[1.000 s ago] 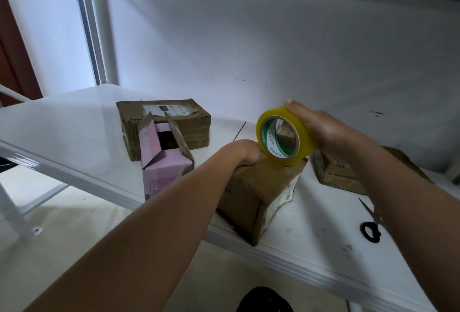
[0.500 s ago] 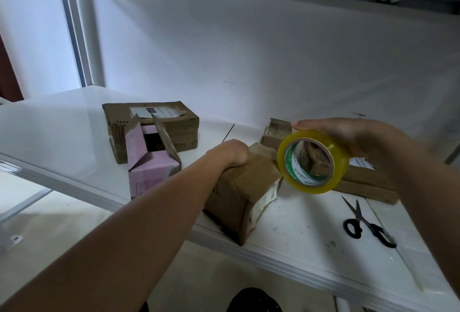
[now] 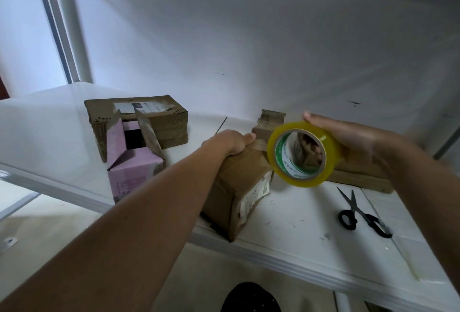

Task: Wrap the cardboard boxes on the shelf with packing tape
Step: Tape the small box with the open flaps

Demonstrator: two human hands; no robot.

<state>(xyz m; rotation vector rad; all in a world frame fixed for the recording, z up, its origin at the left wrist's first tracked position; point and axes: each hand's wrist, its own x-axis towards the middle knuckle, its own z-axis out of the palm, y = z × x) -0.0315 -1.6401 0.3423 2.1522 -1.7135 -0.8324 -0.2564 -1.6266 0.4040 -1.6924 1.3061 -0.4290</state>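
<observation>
A brown cardboard box [image 3: 239,187] stands at the front edge of the white shelf [image 3: 298,224]. My left hand [image 3: 230,141] grips its top far edge, thumb on top. My right hand [image 3: 348,135] holds a yellow roll of packing tape [image 3: 302,153] upright just right of that box's top. A strip of clear tape seems to run from the roll to the box top under my left thumb. Behind the roll lies another brown box [image 3: 358,175], partly hidden.
At the back left stands a flat brown box [image 3: 154,122] with a white label. In front of it is a pink box [image 3: 132,162] with open flaps. Black scissors [image 3: 361,212] lie on the shelf at the right. The white back wall is close behind.
My right hand has carried the tape roll from above the box to its right side and slightly down. My left hand has stayed on the box top.
</observation>
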